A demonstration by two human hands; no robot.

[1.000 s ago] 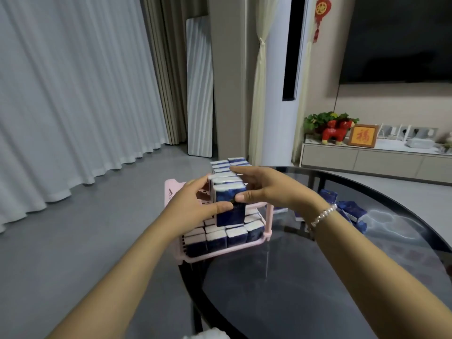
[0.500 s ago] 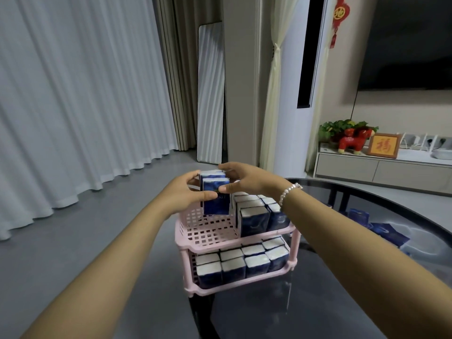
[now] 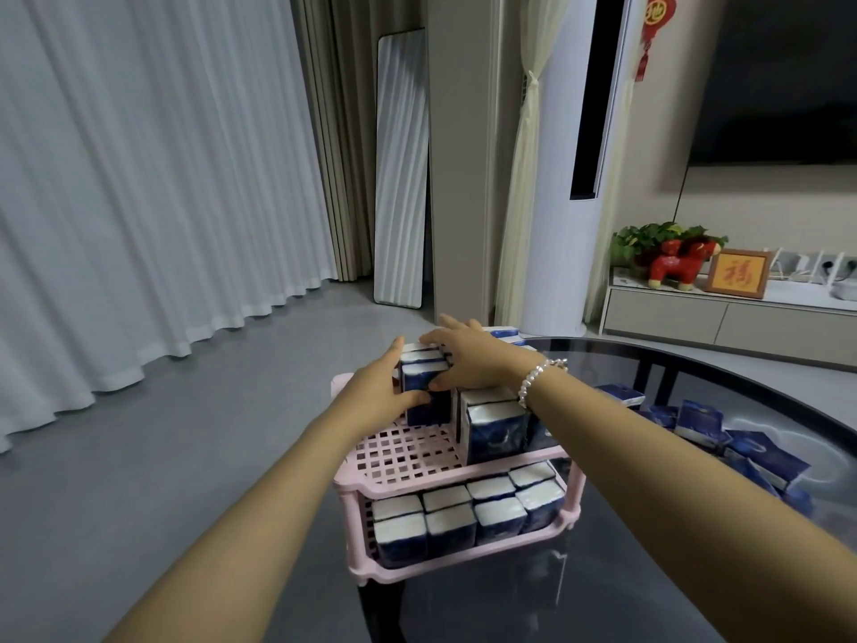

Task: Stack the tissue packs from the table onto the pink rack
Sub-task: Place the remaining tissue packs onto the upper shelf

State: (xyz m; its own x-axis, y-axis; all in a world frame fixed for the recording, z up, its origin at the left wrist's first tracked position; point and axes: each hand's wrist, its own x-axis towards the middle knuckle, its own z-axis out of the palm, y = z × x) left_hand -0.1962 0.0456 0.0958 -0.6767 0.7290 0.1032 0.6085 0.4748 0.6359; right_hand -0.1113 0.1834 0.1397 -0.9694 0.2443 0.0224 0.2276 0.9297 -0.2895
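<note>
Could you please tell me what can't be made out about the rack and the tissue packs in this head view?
- Back of the pink rack's top shelf: hidden by the left hand and right hand.
- Whether the held packs rest on the shelf: hidden by both hands.
- Count of loose packs on the table: overlapping, partly behind the right forearm.
- Print on packs: too small.

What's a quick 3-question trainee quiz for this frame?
1. True or false: the rack's lower shelf holds no packs.
2. Which hand wears the bracelet: A left, B right?
3. Fill in: loose packs lie on the ___ table.

Key:
1. False; a row of packs fills it.
2. B, the right hand; with the left hand it grips a pack on the top shelf.
3. Glass.
</note>
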